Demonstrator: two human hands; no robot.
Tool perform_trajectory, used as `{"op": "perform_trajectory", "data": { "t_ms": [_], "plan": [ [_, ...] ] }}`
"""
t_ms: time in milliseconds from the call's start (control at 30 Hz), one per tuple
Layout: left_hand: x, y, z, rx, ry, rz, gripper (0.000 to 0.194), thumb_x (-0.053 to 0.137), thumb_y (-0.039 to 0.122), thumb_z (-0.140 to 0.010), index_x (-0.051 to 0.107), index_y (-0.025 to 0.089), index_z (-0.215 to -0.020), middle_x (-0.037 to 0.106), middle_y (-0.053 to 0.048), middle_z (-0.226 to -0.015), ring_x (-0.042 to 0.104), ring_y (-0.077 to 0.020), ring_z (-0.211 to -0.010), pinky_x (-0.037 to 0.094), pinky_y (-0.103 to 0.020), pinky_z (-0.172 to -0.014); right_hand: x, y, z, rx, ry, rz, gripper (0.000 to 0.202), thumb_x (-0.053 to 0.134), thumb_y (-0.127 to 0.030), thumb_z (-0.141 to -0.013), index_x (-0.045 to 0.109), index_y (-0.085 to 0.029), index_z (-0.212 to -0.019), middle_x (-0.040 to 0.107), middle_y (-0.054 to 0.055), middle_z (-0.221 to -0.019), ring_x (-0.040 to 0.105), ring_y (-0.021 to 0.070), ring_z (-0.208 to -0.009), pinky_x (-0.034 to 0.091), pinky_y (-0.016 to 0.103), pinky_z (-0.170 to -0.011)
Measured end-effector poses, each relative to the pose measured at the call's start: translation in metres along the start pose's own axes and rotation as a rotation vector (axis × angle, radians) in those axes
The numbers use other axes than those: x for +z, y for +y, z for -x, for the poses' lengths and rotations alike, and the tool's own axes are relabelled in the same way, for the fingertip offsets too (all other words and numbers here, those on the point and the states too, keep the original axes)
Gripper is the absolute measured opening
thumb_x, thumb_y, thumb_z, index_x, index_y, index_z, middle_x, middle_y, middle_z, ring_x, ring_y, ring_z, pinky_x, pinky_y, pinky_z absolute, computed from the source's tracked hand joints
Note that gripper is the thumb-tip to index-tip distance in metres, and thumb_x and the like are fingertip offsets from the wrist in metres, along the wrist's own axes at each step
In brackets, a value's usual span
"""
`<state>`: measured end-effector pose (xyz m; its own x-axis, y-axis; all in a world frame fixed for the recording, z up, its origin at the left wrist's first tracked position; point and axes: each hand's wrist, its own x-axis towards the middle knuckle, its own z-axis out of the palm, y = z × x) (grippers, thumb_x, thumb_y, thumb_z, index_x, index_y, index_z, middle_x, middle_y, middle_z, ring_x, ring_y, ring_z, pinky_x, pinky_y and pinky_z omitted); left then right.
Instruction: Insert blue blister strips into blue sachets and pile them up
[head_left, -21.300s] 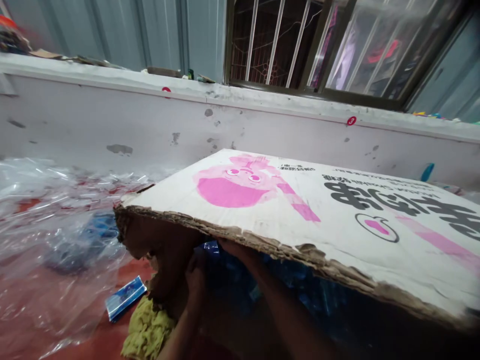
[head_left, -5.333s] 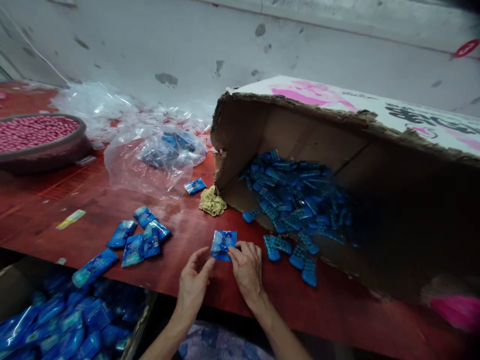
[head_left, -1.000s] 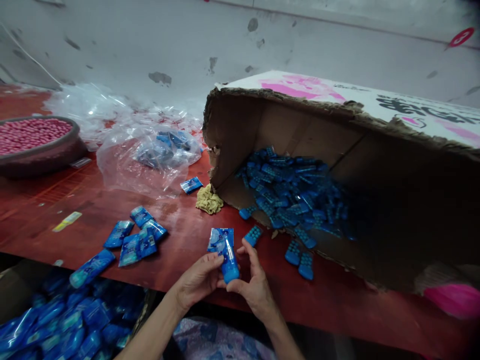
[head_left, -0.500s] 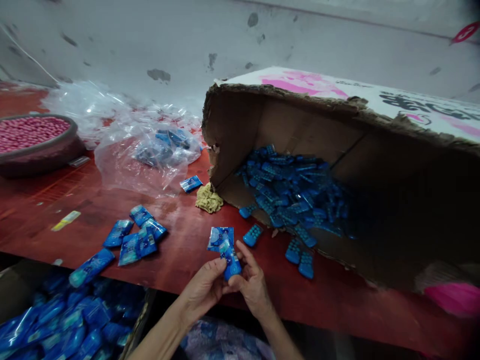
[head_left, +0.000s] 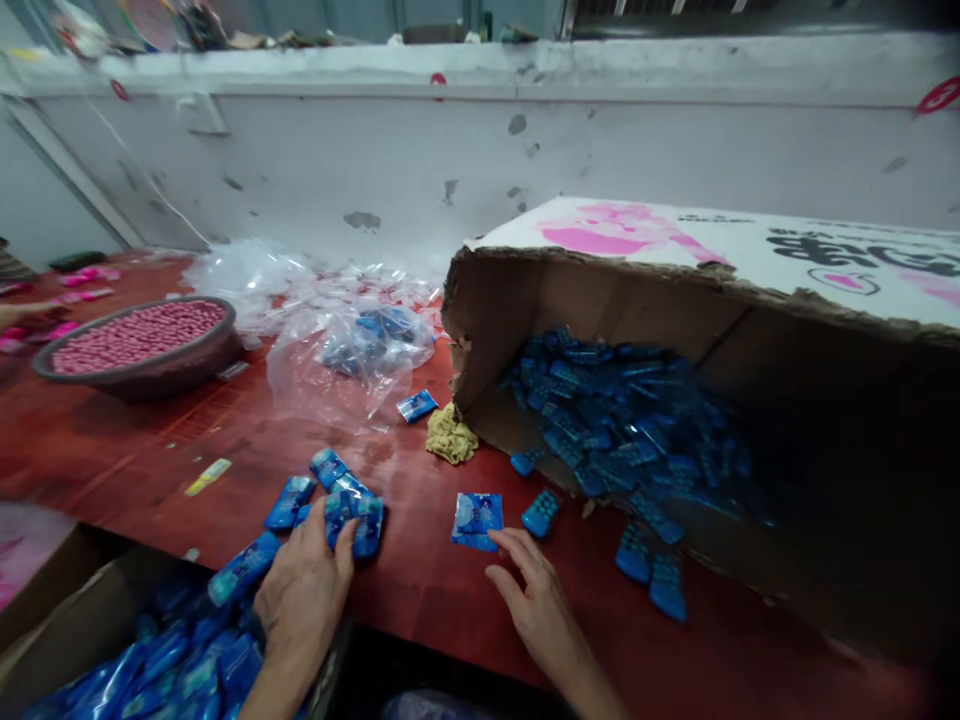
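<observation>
Over the small group of blue packets [head_left: 289, 502] on the red table, my left hand [head_left: 304, 580] has a blue packet [head_left: 340, 512] between its thumb and fingers. My right hand [head_left: 536, 600] is open, its fingertips at the lower right corner of a flat square blue sachet [head_left: 478, 518]. Just right of that sachet lies a blue piece with raised dots [head_left: 541, 513]. Two similar pieces [head_left: 666, 587] rest farther right, by the mouth of the carton.
A torn cardboard box [head_left: 487, 290] on its side holds a blue heap. Bowl of pink pieces [head_left: 142, 340], plastic bags [head_left: 330, 380] and yellowish cloth [head_left: 451, 436] stand behind. Below left, an open box holds blue packets [head_left: 187, 660]. Another person's hand [head_left: 22, 315] shows far left.
My hands have parted. The left has carried the blue packet over to the group on the left; the right has let go and opened beside the sachet. The view has tilted up and turned left.
</observation>
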<state>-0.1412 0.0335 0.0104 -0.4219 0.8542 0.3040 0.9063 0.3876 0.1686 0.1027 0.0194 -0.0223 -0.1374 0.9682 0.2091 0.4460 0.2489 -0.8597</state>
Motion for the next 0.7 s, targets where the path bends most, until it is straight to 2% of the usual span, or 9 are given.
{"op": "perform_trajectory", "data": {
  "t_ms": [100, 167, 233, 300, 400, 533, 633, 700],
  "plan": [
    [0.007, 0.009, 0.015, 0.215, 0.177, 0.027, 0.041, 0.04, 0.037, -0.082, 0.055, 0.01, -0.11, 0.066, -0.014, -0.09, 0.06, -0.024, -0.078, 0.046, -0.033, -0.066, 0.009, 0.006, 0.004, -0.074, 0.039, 0.095, 0.022, 0.047, -0.017, -0.083, 0.058, -0.022, -0.101, 0.062, 0.005, -0.097, 0.059, 0.0177, -0.093, 0.048, 0.027, -0.083],
    [0.015, 0.021, 0.028, 0.426, 0.159, 0.122, 0.034, 0.042, 0.032, -0.082, 0.057, 0.013, -0.106, 0.067, -0.011, -0.092, 0.06, -0.0217, -0.082, 0.047, -0.033, -0.072, 0.016, 0.015, 0.01, -0.134, 0.061, 0.153, 0.019, 0.045, -0.02, -0.084, 0.058, -0.021, -0.098, 0.064, 0.006, -0.095, 0.06, 0.0177, -0.091, 0.049, 0.027, -0.08],
    [0.025, 0.03, 0.037, 0.612, 0.129, 0.147, 0.032, 0.044, 0.03, -0.081, 0.057, 0.016, -0.107, 0.065, -0.011, -0.102, 0.056, -0.0246, -0.1, 0.043, -0.038, -0.084, 0.023, 0.025, 0.017, -0.196, 0.096, 0.217, 0.019, 0.044, -0.022, -0.086, 0.058, -0.021, -0.098, 0.065, 0.006, -0.094, 0.061, 0.018, -0.09, 0.05, 0.027, -0.078],
    [0.035, 0.029, 0.036, 0.705, 0.099, 0.11, 0.037, 0.045, 0.029, -0.08, 0.054, 0.017, -0.114, 0.059, -0.012, -0.117, 0.045, -0.0294, -0.116, 0.034, -0.046, -0.093, 0.027, 0.034, 0.022, -0.248, 0.141, 0.282, 0.02, 0.042, -0.026, -0.087, 0.058, -0.021, -0.097, 0.066, 0.006, -0.092, 0.063, 0.0184, -0.087, 0.05, 0.027, -0.075],
    [0.048, 0.011, 0.017, 0.689, 0.077, 0.004, 0.044, 0.047, 0.03, -0.079, 0.049, 0.018, -0.121, 0.052, -0.015, -0.125, 0.036, -0.0341, -0.122, 0.026, -0.054, -0.096, 0.028, 0.044, 0.025, -0.306, 0.137, 0.364, 0.022, 0.04, -0.029, -0.088, 0.06, -0.022, -0.092, 0.068, 0.005, -0.086, 0.064, 0.0179, -0.08, 0.051, 0.028, -0.07],
    [0.063, -0.021, -0.013, 0.642, 0.023, -0.102, 0.047, 0.047, 0.038, -0.078, 0.049, 0.019, -0.122, 0.054, -0.014, -0.124, 0.038, -0.0351, -0.121, 0.024, -0.057, -0.096, 0.027, 0.052, 0.021, -0.343, 0.084, 0.433, 0.024, 0.039, -0.03, -0.088, 0.062, -0.024, -0.086, 0.069, 0.002, -0.082, 0.065, 0.0168, -0.075, 0.051, 0.027, -0.067],
    [0.068, -0.036, -0.02, 0.607, -0.003, -0.126, 0.046, 0.045, 0.039, -0.08, 0.049, 0.021, -0.122, 0.055, -0.012, -0.123, 0.04, -0.0339, -0.119, 0.025, -0.057, -0.096, 0.03, 0.058, 0.021, -0.384, 0.114, 0.449, 0.024, 0.041, -0.032, -0.087, 0.063, -0.025, -0.084, 0.07, 0.001, -0.08, 0.066, 0.0169, -0.072, 0.052, 0.026, -0.064],
    [0.068, -0.042, -0.018, 0.607, -0.003, -0.112, 0.049, 0.045, 0.041, -0.079, 0.046, 0.022, -0.124, 0.053, -0.012, -0.125, 0.037, -0.0336, -0.121, 0.024, -0.057, -0.096, 0.033, 0.059, 0.022, -0.408, 0.187, 0.44, 0.022, 0.043, -0.033, -0.086, 0.064, -0.024, -0.085, 0.07, 0.002, -0.079, 0.067, 0.0173, -0.071, 0.052, 0.026, -0.061]
  ]
}}
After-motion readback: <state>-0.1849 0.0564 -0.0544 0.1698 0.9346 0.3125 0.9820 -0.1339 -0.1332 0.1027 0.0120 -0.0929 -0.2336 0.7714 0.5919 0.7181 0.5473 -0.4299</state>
